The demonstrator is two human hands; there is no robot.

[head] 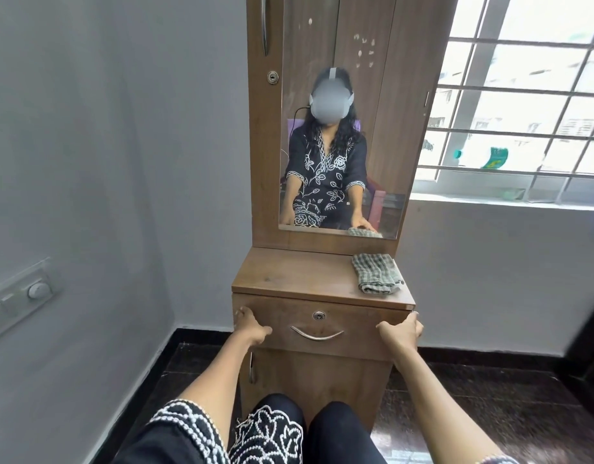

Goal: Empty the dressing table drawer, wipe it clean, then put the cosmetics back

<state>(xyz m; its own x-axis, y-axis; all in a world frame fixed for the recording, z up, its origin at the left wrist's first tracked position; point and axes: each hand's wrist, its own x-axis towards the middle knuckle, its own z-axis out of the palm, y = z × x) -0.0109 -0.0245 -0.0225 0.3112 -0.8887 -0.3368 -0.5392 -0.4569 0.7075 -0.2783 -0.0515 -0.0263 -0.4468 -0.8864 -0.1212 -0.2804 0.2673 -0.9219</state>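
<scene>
A seated person is gripping the drawer [322,324] of a wooden dressing table [289,276] from both ends in the head view. The left hand [252,329] is holding the drawer front's left edge, fingers [243,313] curled around it; the right hand [404,331] is clasping the right edge the same way. The drawer is sitting closed beneath the table top, its curved metal handle [317,334] lying between the hands. A folded checked cloth [376,272] is resting on the top's right side, below the mirror [339,112].
</scene>
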